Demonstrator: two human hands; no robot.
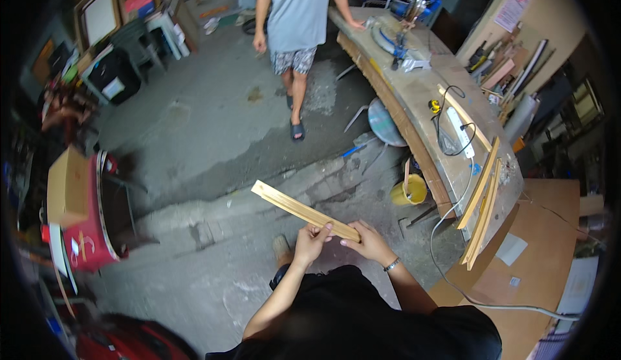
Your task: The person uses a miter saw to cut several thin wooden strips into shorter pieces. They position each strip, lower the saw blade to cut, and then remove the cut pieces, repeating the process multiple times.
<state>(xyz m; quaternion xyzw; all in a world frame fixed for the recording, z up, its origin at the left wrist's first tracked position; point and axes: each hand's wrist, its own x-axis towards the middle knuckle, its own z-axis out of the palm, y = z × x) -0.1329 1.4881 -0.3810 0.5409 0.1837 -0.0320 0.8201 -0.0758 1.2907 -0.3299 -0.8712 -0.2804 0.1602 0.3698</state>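
A light wooden moulding strip (288, 205) is held in front of my body, its free end pointing up and to the left. My left hand (311, 242) closes round the strip's lower part, thumb on top. At the near right end, my right hand (370, 240) grips the same strip, with a bracelet on that wrist. The strip's face shows long grooves. More wooden strips (480, 211) lie on the near end of the workbench (430, 127), to the right of my hands.
On the bench are a white power strip (458, 130), a yellow tape measure (434, 106) and a blue mitre saw (394, 43). A yellow bucket (414, 190) and a round stool (386, 122) stand beside it. A person (299, 30) stands ahead. A cardboard box (67, 187) is at left.
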